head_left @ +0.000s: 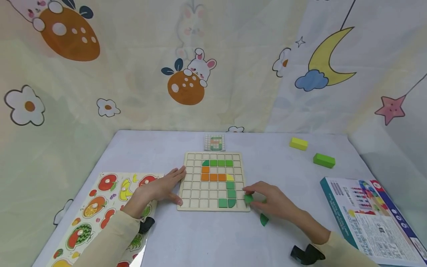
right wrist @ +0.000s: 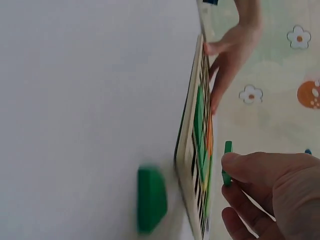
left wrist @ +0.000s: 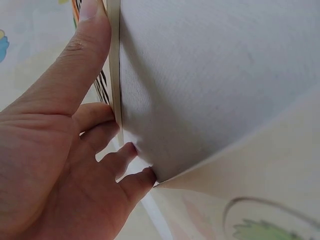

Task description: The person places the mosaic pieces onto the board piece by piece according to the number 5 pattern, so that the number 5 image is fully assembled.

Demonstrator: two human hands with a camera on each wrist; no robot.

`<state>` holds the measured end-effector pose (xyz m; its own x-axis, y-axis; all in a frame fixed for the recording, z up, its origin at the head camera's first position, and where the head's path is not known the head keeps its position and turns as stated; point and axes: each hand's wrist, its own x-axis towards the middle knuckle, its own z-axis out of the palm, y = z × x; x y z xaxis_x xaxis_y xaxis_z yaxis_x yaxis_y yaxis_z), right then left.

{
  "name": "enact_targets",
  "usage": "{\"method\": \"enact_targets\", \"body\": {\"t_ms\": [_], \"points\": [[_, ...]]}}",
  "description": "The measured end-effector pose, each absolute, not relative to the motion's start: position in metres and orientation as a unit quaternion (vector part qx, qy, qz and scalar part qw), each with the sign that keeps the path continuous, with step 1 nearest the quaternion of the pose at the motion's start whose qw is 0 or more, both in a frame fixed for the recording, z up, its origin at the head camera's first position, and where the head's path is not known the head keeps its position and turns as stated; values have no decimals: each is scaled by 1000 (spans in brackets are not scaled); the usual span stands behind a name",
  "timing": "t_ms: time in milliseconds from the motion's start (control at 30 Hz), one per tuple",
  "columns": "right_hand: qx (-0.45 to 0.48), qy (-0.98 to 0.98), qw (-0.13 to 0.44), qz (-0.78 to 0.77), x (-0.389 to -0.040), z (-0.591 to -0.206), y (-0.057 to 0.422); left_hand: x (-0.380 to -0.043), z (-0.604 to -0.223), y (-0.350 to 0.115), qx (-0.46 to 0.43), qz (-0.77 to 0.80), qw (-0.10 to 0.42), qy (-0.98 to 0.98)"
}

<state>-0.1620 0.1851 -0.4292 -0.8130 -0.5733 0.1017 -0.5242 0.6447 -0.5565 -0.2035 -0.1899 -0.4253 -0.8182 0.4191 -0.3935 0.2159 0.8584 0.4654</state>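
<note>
A wooden grid board point(head_left: 195, 193) lies on the table, holding green tiles point(head_left: 231, 193), orange tiles point(head_left: 213, 177) and a yellow tile point(head_left: 229, 177). My left hand point(head_left: 156, 189) touches the board's left edge, thumb and fingers spread along it; the left wrist view shows them against its rim point(left wrist: 116, 60). Beside the right edge, my right hand point(head_left: 275, 200) pinches a small green tile point(right wrist: 228, 148) between thumb and finger. A rounded green tile point(head_left: 264, 219) lies on the table just below that hand. Part of another green piece shows under the fingers.
A pattern card point(head_left: 215, 142) stands behind the board. Fruit-printed sheet point(head_left: 96, 207) lies under the left forearm. Yellow block point(head_left: 298, 144) and green block point(head_left: 324, 160) sit at the back right, with a printed box point(head_left: 377, 222) at the right front. A patterned cloth point(head_left: 247, 74) hangs behind.
</note>
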Motion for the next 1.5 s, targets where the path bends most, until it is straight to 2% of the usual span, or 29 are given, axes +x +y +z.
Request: {"method": "enact_targets", "body": {"t_ms": [100,300,800,967,1167,1367,1500], "points": [[-318,895,60,-308,-165,-429,150,-203,-426,-188,169,206,248,931],[-355,885,58,-296,-165,-435,106,-204,-426,-185,173,202,247,932],[-339,902,58,-259,-165,-443,85,-205,-425,-184,168,203,250,932],[-344,897,60,-272,-166,-440,99,-203,-427,-185,171,212,252,929],[-321,899,60,-292,-170,-429,152,-202,-429,-186,173,204,249,931],[-278,911,130,-276,-158,-427,204,-202,-427,-188,178,193,249,932],[-283,911,144,-264,-145,-432,216,-203,-426,-190,180,189,246,933]]}}
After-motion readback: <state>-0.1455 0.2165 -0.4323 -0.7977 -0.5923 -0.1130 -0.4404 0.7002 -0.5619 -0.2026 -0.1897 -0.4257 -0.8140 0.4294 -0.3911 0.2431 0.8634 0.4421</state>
